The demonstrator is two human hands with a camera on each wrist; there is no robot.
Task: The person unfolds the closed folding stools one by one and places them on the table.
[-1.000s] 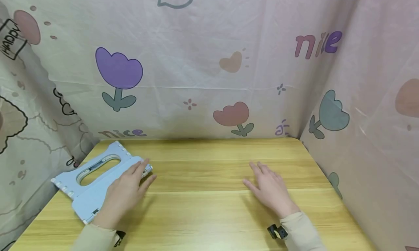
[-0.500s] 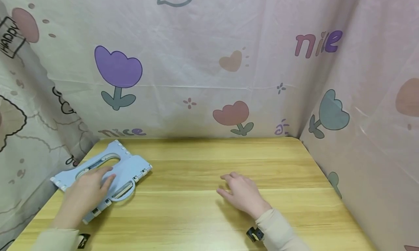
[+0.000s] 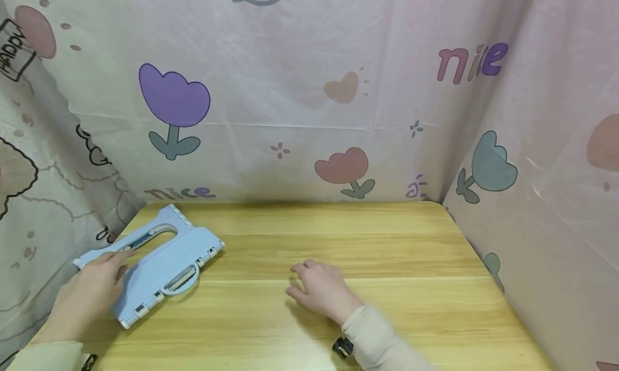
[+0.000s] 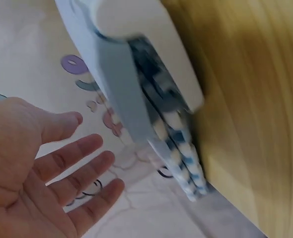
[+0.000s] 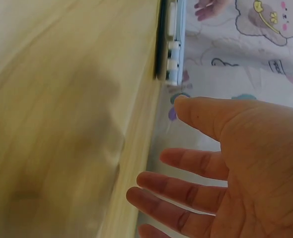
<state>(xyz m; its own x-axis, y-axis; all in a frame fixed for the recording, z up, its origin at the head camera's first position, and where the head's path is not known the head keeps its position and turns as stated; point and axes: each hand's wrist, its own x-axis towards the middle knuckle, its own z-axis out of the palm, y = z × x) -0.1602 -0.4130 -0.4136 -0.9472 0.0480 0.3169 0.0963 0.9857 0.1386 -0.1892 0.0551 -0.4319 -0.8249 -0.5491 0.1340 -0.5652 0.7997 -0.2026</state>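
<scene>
A light blue folding stool (image 3: 166, 261) lies folded flat on the left of the wooden table. It has a long oval opening and a looped carry handle (image 3: 186, 285) along its near right edge. My left hand (image 3: 92, 290) hovers by the stool's left end and hides part of it. In the left wrist view the fingers (image 4: 79, 171) are spread, apart from the hinged side of the stool (image 4: 119, 89). Over the middle of the table, my right hand (image 3: 326, 290) holds nothing, its fingers loosely extended; the stool's end (image 5: 175, 59) shows beyond it in the right wrist view.
The wooden table (image 3: 387, 252) has its back edge against a printed curtain (image 3: 271, 91). Similar cloth hangs down the left side (image 3: 43, 188) and the right side (image 3: 556, 209). Each wrist wears a small black device, such as the right one (image 3: 343, 348).
My left hand has moved left, from over the stool's right part to its left end, uncovering the carry handle. My right hand has moved left across the table. The stool stays in place.
</scene>
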